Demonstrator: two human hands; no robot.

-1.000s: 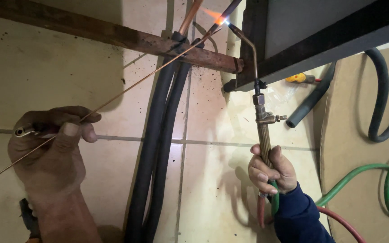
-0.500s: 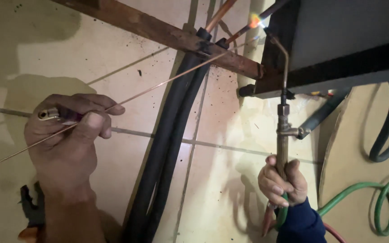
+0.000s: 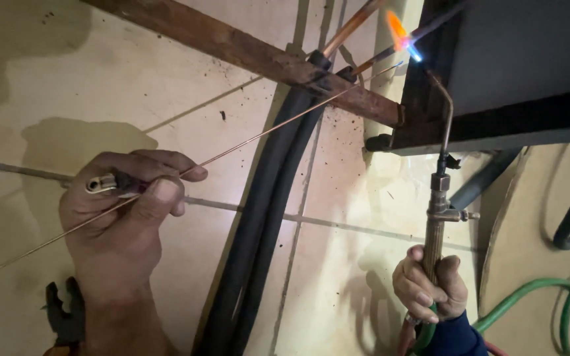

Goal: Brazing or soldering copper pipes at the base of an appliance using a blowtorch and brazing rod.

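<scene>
No packages, labels, signs or screens can be seen anywhere in this view.

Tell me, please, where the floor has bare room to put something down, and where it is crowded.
Bare tile lies above the left hand, left of the rusty bar. More lies between the black insulated pipes and the torch. Crowded: around the flame, and by the green hose.
</scene>
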